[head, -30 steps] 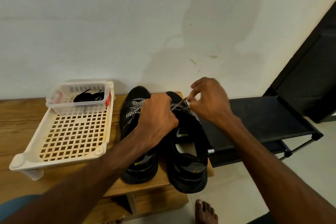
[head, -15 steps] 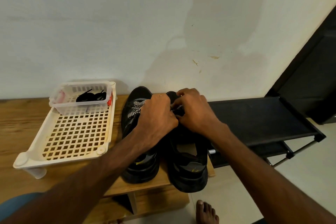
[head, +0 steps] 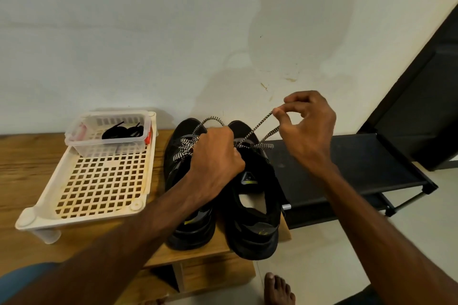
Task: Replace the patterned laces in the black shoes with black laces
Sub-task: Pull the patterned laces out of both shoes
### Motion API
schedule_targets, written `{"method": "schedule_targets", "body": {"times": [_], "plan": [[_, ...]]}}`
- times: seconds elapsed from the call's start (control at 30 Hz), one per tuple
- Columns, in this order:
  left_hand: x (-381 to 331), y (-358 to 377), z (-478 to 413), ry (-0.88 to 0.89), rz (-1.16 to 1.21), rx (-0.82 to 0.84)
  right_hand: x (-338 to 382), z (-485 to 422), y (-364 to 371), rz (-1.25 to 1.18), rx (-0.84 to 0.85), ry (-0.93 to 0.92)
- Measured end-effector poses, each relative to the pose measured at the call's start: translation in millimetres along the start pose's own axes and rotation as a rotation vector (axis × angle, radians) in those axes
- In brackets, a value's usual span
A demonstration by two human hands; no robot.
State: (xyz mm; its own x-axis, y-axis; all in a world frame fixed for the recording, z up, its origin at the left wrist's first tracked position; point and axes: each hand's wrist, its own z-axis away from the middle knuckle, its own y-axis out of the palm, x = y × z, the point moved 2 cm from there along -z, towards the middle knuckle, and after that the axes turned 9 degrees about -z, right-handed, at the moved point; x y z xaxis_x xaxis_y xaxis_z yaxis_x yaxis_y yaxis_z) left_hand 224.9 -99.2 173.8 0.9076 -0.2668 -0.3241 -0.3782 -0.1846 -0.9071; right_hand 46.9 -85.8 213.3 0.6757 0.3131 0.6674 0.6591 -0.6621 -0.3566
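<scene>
Black shoes at right edge of bench | our right hand pinches patterned lace taut | our left hand grips it too

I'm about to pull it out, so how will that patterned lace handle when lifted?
Probably floppy: the lace bends sharply where the right hand pinches it. Likely light, since a pinch alone lifts it. Its woven texture probably resists slipping.

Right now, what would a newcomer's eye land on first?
The right hand, raised at centre right, pinches a black-and-white patterned lace drawn taut up from the black shoes on the wooden bench. The left hand grips the lacing over the shoes. At left, black laces lie in a clear tub on a cream tray.
</scene>
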Motion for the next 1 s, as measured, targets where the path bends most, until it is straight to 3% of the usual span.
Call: {"method": "schedule_targets", "body": {"times": [0.07, 0.2, 0.43, 0.87, 1.0], "plan": [[-0.8, 0.7, 0.8, -0.006, -0.009, 0.004, -1.2, 3.4, 4.5, 0.002, 0.008, 0.070], [6.0, 4.3, 2.0, -0.015, -0.017, 0.000, -6.5, 15.4, 23.5, 0.193, 0.409, 0.220], [6.6, 2.5, 3.5, 0.056, 0.028, -0.002, 14.5, 29.4, 50.6, 0.486, 0.746, -0.025], [-1.1, 4.6, 5.1, 0.045, 0.070, 0.043, 7.3, 20.2, 39.0, 0.503, 0.663, 0.053], [9.1, 5.2, 0.9, 0.100, 0.184, 0.074, 0.7, 27.6, 44.0, 0.483, 0.727, 0.076]]}}
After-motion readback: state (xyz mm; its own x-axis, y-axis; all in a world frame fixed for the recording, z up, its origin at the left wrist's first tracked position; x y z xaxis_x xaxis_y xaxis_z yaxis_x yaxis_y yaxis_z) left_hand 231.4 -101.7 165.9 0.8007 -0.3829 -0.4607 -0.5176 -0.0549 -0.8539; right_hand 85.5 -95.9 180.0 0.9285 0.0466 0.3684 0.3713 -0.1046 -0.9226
